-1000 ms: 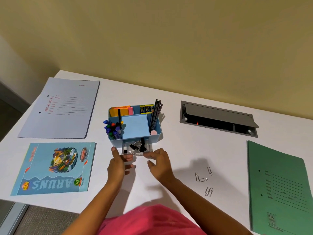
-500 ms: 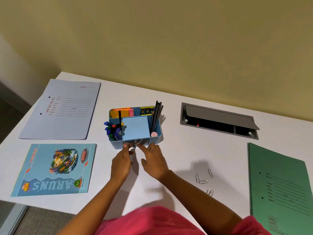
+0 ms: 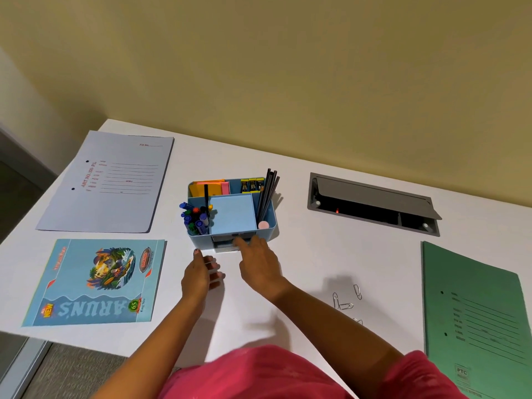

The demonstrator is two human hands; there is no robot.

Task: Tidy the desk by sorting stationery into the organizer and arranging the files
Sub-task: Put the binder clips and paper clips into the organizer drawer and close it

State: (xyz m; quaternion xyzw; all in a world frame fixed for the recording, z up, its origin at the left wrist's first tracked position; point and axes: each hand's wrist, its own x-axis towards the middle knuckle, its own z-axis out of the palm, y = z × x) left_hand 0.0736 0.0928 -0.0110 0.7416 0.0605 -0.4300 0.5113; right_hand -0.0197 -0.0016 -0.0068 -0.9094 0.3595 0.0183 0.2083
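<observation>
A: Where is the blue organizer (image 3: 200, 241)?
B: In the middle of the white desk (image 3: 331, 254), full of pens (image 3: 194, 217) and black pencils (image 3: 269, 194).
A: And the hands?
B: The right hand (image 3: 259, 263) pushes the little drawer (image 3: 223, 246) with straight fingers. It was out before and is almost in now. The left hand (image 3: 198, 275) has let go, fingers loose.

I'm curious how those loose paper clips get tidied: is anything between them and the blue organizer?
Only the person's own right hand, touching the front of the organizer, crosses the desk between it and the paper clips.
</observation>
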